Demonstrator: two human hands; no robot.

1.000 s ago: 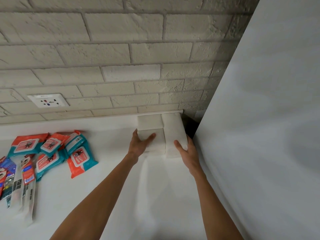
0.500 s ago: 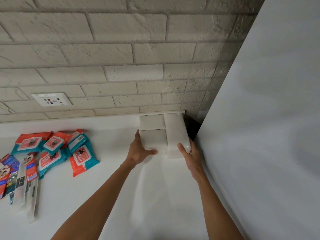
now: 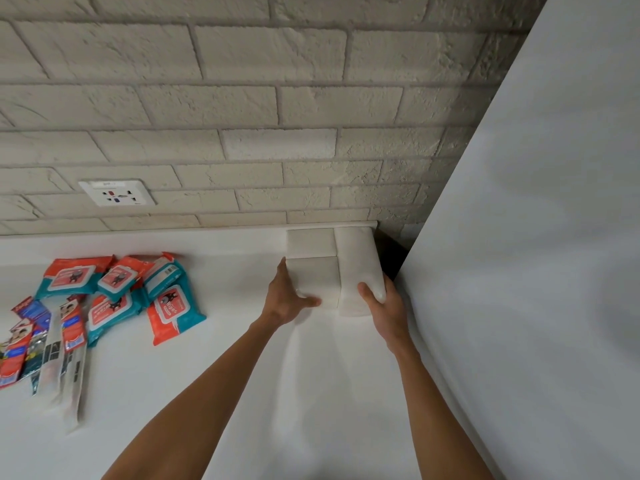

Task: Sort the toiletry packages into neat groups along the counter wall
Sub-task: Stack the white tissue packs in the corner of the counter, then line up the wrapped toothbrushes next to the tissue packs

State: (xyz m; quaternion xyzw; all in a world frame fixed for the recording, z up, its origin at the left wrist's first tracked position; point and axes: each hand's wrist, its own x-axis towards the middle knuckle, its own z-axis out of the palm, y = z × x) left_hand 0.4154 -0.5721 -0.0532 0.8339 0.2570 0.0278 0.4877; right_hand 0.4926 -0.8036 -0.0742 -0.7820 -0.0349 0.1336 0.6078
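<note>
Open counter point(image 3: 242, 341) btwn wipes pile point(image 3: 114, 292) and white packs point(image 3: 332, 268). Right side blocked by white panel point(image 3: 536, 271); brick wall point(image 3: 242, 116) closes the back

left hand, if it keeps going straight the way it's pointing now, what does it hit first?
The left hand points up the counter toward the brick wall. It is already against the near white pack, so that comes first; pushed on, that pack would probably press the rear white pack behind it.
</note>
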